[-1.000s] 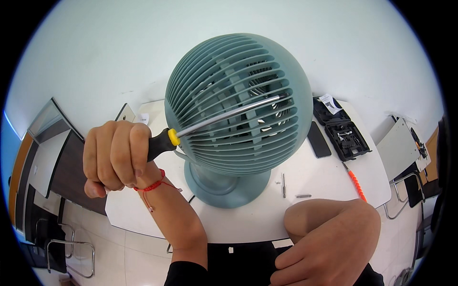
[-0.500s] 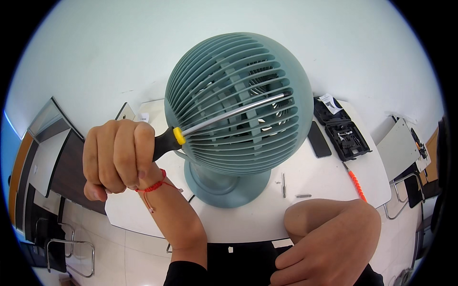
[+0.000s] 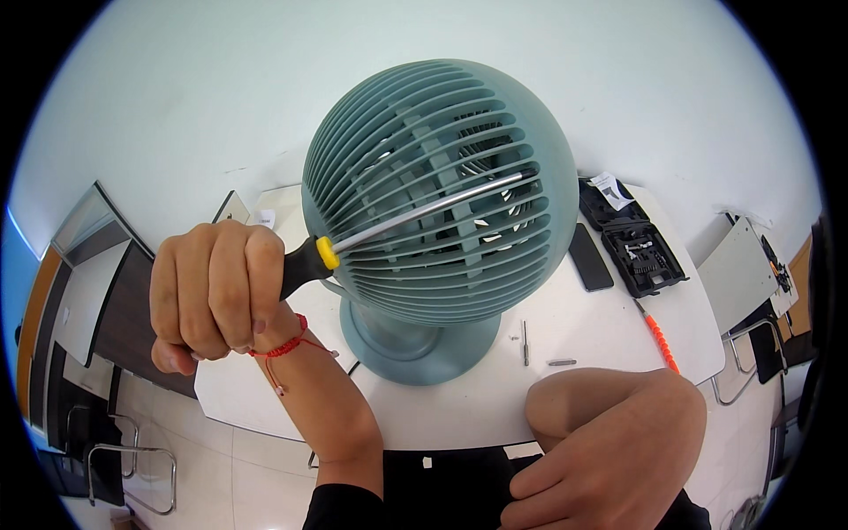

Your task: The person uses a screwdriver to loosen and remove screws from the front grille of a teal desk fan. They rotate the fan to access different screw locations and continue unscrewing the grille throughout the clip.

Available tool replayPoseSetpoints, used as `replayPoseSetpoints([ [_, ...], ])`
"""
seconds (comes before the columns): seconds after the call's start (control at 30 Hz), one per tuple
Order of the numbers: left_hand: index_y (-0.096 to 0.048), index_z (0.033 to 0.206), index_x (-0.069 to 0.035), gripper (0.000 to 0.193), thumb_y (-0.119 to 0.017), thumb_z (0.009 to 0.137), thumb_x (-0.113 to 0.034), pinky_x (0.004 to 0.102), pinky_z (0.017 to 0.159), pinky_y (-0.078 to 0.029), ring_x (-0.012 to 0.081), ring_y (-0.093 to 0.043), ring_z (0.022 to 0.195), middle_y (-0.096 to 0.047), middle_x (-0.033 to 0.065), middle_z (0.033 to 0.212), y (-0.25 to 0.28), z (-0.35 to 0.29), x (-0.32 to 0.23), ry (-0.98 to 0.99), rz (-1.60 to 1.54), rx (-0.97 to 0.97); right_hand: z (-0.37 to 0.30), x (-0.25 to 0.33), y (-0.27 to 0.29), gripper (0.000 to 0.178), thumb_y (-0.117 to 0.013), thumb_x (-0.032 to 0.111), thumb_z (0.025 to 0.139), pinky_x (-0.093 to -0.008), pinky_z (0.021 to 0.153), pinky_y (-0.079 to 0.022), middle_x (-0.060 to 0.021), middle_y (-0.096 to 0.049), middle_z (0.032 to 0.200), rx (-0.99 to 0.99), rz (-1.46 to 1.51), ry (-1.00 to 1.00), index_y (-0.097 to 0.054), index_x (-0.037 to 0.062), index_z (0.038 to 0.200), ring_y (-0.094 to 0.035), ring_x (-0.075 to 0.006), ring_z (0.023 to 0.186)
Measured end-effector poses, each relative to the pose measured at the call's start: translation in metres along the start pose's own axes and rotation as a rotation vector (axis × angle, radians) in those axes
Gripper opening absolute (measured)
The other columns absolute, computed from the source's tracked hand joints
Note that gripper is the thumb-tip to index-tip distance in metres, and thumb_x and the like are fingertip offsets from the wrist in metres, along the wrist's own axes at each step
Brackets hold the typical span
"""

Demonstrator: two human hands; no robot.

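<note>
My left hand (image 3: pixel 216 287) is closed around the black handle of a screwdriver (image 3: pixel 433 209) with a yellow collar. Its long steel shaft slants up to the right across the slats of a round grey-green fan (image 3: pixel 539 115). The dark tip meets the right end of one slot; whether it enters the slot, I cannot tell. The fan stands upright on its round base (image 3: pixel 420 358), and blades and inner ribs show between the slats. Low at the right, my right hand (image 3: pixel 587 477) hangs bent near my lap, its visible fingers loosely stretched, partly cut off by the lower edge.
On the white table (image 3: pixel 424 424) lie a thin metal bit (image 3: pixel 526 344), a shorter bit (image 3: pixel 562 362) and an orange-handled tool (image 3: pixel 658 340). A black phone (image 3: pixel 590 258) and an opened black tool case (image 3: pixel 645 261) are to the fan's right. A wall (image 3: pixel 265 88) rises behind.
My left hand and the screwdriver have shifted very slightly to the left, and the fan's head with them. My right hand has stayed where it was.
</note>
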State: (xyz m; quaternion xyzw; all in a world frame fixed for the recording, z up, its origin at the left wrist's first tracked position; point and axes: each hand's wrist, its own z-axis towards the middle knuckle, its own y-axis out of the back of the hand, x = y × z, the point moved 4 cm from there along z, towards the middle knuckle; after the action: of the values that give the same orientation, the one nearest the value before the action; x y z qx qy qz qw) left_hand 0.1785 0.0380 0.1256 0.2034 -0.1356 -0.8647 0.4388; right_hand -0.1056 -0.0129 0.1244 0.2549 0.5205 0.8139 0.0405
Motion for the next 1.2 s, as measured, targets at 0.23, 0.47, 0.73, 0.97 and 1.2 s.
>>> replayPoseSetpoints([
  [0.23, -0.048, 0.057, -0.021, 0.028, -0.067, 0.078, -0.014, 0.0273, 0.073, -0.047, 0.0104, -0.058, 0.051, -0.058, -0.0045, 0.052, 0.001, 0.000, 0.001, -0.009, -0.015, 0.009, 0.003, 0.001, 0.002, 0.020, -0.068, 0.017, 0.073, -0.0321, 0.057, -0.039, -0.0037, -0.050, 0.064, -0.060, -0.033, 0.023, -0.057, 0.0033, 0.065, -0.050, -0.0200, 0.062],
  [0.47, -0.047, 0.056, -0.021, 0.030, -0.066, 0.077, -0.013, 0.0271, 0.072, -0.046, 0.0103, -0.057, 0.050, -0.057, -0.0046, 0.051, 0.001, 0.002, 0.002, -0.022, -0.022, 0.005, 0.003, 0.000, 0.002, 0.020, -0.068, 0.017, 0.074, -0.0320, 0.057, -0.039, -0.0035, -0.050, 0.064, -0.064, -0.019, 0.028, -0.057, 0.0034, 0.064, -0.050, -0.0201, 0.062],
  [0.73, -0.049, 0.059, -0.020, 0.027, -0.067, 0.078, -0.014, 0.0276, 0.073, -0.046, 0.0109, -0.057, 0.049, -0.057, -0.0041, 0.051, -0.002, 0.003, 0.001, -0.015, -0.015, -0.049, -0.007, -0.001, -0.001, 0.017, -0.076, 0.005, 0.082, -0.0338, 0.073, -0.049, -0.0172, -0.059, 0.088, 0.180, 0.065, -0.036, -0.061, -0.0045, 0.079, -0.060, -0.0274, 0.083],
  [0.97, -0.053, 0.062, -0.020, 0.024, -0.070, 0.078, -0.015, 0.0287, 0.074, -0.047, 0.0122, -0.060, 0.052, -0.060, -0.0034, 0.053, -0.002, 0.001, -0.001, -0.006, -0.016, -0.027, 0.003, -0.001, 0.002, 0.021, -0.068, 0.018, 0.074, -0.0318, 0.056, -0.039, -0.0033, -0.049, 0.063, -0.062, -0.027, 0.025, -0.057, 0.0032, 0.065, -0.051, -0.0199, 0.062],
  [1.2, -0.056, 0.066, -0.018, 0.020, -0.073, 0.078, -0.017, 0.0303, 0.075, -0.049, 0.0133, -0.061, 0.055, -0.063, -0.0014, 0.058, -0.003, 0.007, -0.004, 0.037, 0.026, 0.080, -0.005, 0.000, 0.002, 0.017, -0.072, 0.009, 0.080, -0.0330, 0.067, -0.045, -0.0122, -0.055, 0.080, 0.099, 0.016, -0.019, -0.060, -0.0015, 0.074, -0.056, -0.0246, 0.075],
])
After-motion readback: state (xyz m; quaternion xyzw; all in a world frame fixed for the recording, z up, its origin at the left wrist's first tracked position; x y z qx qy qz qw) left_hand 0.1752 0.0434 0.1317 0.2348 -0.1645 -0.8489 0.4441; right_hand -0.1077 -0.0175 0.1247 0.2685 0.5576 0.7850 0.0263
